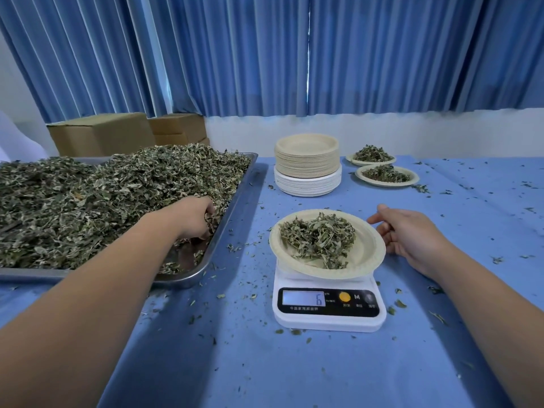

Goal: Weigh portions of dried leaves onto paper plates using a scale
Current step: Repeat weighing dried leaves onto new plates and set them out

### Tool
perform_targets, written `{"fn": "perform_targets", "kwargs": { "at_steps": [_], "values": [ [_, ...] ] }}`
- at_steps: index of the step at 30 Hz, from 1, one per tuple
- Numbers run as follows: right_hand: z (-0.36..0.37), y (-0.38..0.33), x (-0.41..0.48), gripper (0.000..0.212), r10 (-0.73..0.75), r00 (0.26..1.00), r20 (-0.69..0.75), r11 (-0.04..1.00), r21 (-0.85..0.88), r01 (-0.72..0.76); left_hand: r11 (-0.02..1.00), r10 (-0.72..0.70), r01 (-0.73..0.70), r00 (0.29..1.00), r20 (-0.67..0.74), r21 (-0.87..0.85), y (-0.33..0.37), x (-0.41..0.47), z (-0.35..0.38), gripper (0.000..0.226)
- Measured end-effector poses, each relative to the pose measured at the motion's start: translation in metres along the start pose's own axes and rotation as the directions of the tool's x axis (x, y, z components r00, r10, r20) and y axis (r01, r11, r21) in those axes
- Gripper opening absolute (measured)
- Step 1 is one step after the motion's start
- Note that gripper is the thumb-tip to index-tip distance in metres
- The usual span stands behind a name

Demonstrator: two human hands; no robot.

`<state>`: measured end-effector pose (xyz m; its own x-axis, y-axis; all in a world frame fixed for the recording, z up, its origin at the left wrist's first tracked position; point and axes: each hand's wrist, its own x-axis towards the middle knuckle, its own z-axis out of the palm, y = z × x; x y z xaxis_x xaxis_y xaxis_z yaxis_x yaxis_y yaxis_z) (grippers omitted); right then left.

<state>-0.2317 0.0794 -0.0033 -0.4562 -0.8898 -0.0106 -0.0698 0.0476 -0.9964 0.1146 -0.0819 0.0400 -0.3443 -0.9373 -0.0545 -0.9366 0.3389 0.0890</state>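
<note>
Head camera, looking down over a table covered in blue cloth. On the left sits a shallow steel tray, its long side running away from the viewer, heaped with dried leaves: grey-green, crumpled, light and flaky. The left hand reaches into the heap's near right corner. Its fingers curl down around a pinch of leaves, their tips buried.

The paper plate being filled lies to the right of that hand, across the tray's raised rim and a strip of cloth. It is round, pale beige and shallow, with a loose tangled portion piled at its centre. It rests on a small white kitchen scale and overhangs the platform all round. The scale's display appears to read 6.

The right hand is nearer the plate, just beside its right rim. It is empty, with fingers relaxed and loosely spread; whether they touch the rim cannot be told. Since the left hand has the leaves, the likely carry is rightward and over the tray rim to drop them onto the portion.

Farther back stands a stack of plates, beige ones on top of white. Right of it lie two filled plates. Leaf crumbs dot the cloth. Cardboard boxes and pleated blue curtains close the background.
</note>
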Motion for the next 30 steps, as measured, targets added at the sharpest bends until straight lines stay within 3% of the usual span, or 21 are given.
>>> {"fn": "perform_targets", "kwargs": {
  "at_steps": [3,7,12,16,22,27,30],
  "values": [
    [0.000,0.001,0.000,0.036,-0.002,1.000,0.001,1.000,-0.005,0.002,0.992,0.119,-0.114,0.988,0.096,-0.056,0.003,-0.002,-0.003,0.085],
    [-0.001,0.002,0.000,0.037,-0.011,1.000,0.009,1.000,-0.017,0.011,0.986,0.166,-0.162,0.972,0.167,-0.035,0.009,-0.007,-0.005,0.072],
    [-0.001,0.001,-0.001,0.038,-0.015,1.000,0.009,1.000,-0.027,0.015,0.990,0.123,-0.124,0.992,0.028,0.060,0.007,-0.016,0.001,0.053],
    [0.000,-0.001,-0.003,0.037,-0.018,1.000,0.001,0.999,-0.036,0.018,0.995,0.096,-0.096,0.994,-0.058,0.010,-0.001,-0.021,-0.001,0.038],
    [0.000,-0.003,-0.007,0.037,-0.016,1.000,0.000,0.999,-0.048,0.016,0.995,0.065,-0.079,0.977,-0.203,-0.064,-0.009,-0.034,-0.012,0.034],
    [0.002,-0.004,-0.010,0.037,-0.015,1.000,0.000,0.999,-0.048,0.015,0.973,0.001,-0.060,0.967,-0.255,-0.224,-0.014,-0.043,-0.014,0.034],
    [0.002,-0.004,-0.010,0.037,-0.015,1.000,0.001,0.999,-0.047,0.015,0.914,-0.025,-0.094,0.958,-0.285,-0.394,-0.011,-0.050,-0.020,0.017]
  ]
}}
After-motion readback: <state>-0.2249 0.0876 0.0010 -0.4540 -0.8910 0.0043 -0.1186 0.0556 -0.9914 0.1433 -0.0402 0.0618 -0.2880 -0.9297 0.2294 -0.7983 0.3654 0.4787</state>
